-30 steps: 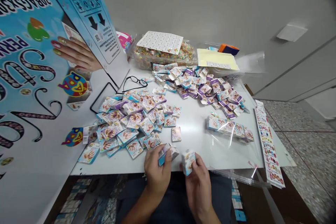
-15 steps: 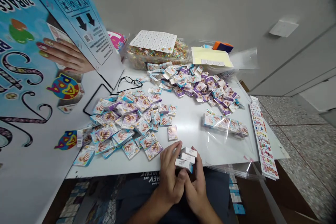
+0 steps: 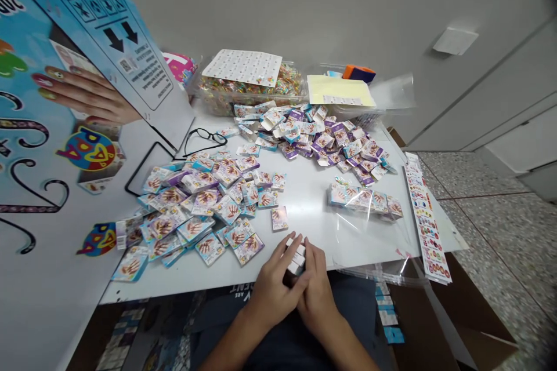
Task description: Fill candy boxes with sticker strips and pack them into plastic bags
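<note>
Between my two hands, at the front edge of the white table (image 3: 304,185), is a small stack of white-ended boxes (image 3: 296,259). My left hand (image 3: 276,284) is wrapped round its left side, and my right hand (image 3: 317,284) presses on its right side. The fingers cover much of the stack. Just beyond them a single small box (image 3: 279,218) lies flat. To the left spreads a heap of small printed boxes (image 3: 204,197). A row of boxes (image 3: 365,200) in clear film lies to the right.
Behind are opened small boxes (image 3: 313,133), a clear tub of colourful packets (image 3: 250,90), a tub under a yellow sheet (image 3: 342,91) and black glasses (image 3: 205,138). A large printed carton (image 3: 148,69) stands left; sticker sheets (image 3: 426,220) lie at the right edge.
My hands have closed in round the stack, which is now turned and more covered by the fingers. The view has shifted slightly, so the table's contents appear further left.
</note>
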A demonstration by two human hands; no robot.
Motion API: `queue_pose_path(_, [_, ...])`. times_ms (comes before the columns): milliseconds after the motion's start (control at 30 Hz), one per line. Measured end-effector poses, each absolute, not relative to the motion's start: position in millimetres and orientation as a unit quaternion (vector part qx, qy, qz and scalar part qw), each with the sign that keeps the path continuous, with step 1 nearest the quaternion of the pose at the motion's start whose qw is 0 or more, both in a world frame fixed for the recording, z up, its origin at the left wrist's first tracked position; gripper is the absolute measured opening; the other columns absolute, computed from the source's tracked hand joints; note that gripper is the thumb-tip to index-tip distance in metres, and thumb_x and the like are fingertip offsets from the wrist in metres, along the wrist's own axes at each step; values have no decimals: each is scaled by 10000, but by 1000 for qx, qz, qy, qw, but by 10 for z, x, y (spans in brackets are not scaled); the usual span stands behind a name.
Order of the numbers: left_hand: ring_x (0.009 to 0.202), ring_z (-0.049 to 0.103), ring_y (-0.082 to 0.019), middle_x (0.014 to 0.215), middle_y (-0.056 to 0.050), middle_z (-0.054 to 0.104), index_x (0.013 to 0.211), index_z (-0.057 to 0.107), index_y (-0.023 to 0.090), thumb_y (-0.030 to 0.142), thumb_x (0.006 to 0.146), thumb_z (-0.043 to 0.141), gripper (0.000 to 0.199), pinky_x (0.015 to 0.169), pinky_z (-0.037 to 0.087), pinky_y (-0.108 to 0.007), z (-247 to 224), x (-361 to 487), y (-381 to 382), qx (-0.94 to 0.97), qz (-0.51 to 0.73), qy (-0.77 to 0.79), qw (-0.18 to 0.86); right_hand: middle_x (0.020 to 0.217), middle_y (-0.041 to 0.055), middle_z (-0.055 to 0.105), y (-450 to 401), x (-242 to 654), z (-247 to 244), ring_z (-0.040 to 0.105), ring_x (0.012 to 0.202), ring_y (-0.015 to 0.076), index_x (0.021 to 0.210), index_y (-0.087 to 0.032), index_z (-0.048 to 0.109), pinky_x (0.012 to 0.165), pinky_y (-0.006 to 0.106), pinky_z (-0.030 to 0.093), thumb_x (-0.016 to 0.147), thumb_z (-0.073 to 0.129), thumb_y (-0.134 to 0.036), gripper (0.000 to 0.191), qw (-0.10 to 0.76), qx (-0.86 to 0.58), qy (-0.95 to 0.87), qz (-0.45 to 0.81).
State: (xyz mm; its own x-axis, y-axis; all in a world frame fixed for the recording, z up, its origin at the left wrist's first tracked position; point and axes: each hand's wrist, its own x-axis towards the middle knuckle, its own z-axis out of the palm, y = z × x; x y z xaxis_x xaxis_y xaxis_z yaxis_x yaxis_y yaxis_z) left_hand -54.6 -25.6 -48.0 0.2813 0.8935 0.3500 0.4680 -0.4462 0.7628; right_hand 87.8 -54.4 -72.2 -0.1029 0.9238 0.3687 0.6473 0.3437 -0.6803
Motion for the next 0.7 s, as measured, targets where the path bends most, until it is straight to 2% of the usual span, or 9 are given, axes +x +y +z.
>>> queue_pose_path(67, [1341,590,-280,1465,-122,596,1529,445,242,413,970,585,601,1092,538,-435,-334,-650,-308,749,389,429,321,1405,188,512,-688,884,-653,544,1247,347,1649,-245,130,991,558,523,1009,462,-274,722,403,-541,-716,179])
queue_pose_path(200, [1281,637,-282,1458,-122,604,1576,361,251,610,1012,372,669,1059,562,-420,-103,-741,-415,762,388,334,396,1484,193,486,-994,975,-466,571,1251,383,1637,-234,183,992,560,506,1028,434,-441,691,458,-588,-640,189])
queue_pose_path(267, [1212,677,-249,1406,-116,645,1564,363,260,529,1032,397,597,993,597,-376,-87,-642,-415,762,397,341,382,1495,183,497,-1032,1123,-375,571,1275,365,1605,-215,271,1012,530,492,1050,365,-437,605,481,-634,-568,208])
queue_pose_path(333, [1177,681,-219,1342,-100,676,1493,438,268,338,1016,502,487,972,601,-350,-134,-452,-366,759,413,372,338,1454,174,538,-967,1353,-314,553,1301,353,1519,-192,419,1047,518,464,1043,386,-433,535,481,-677,-524,189])
queue_pose_path(433, [1275,594,-263,1391,-143,606,1414,519,232,232,963,568,454,1052,553,-450,-252,-117,-245,780,416,390,259,1276,172,627,-767,1755,-301,613,1178,337,1374,-157,568,973,486,504,991,480,-485,512,417,-730,-522,147])
queue_pose_path(500, [1341,515,-319,1494,-171,492,1381,561,229,255,937,610,448,1081,516,-531,-325,65,-171,798,397,399,214,1180,167,638,-626,1975,-330,644,1078,325,1356,-139,590,906,471,532,965,490,-518,553,353,-754,-535,145])
queue_pose_path(567, [1359,476,-350,1537,-174,424,1334,603,233,266,918,635,418,1081,502,-564,-387,187,-117,811,376,401,199,1170,170,622,-497,2119,-365,644,1067,328,1387,-128,574,906,479,534,951,479,-542,608,307,-762,-550,154])
queue_pose_path(700, [1199,579,-306,1430,-177,510,1272,614,193,237,917,613,358,999,552,-516,-493,289,-64,803,353,418,234,1237,211,604,-240,2201,-410,588,1194,374,1479,-93,484,1002,539,492,968,414,-561,697,277,-761,-566,155])
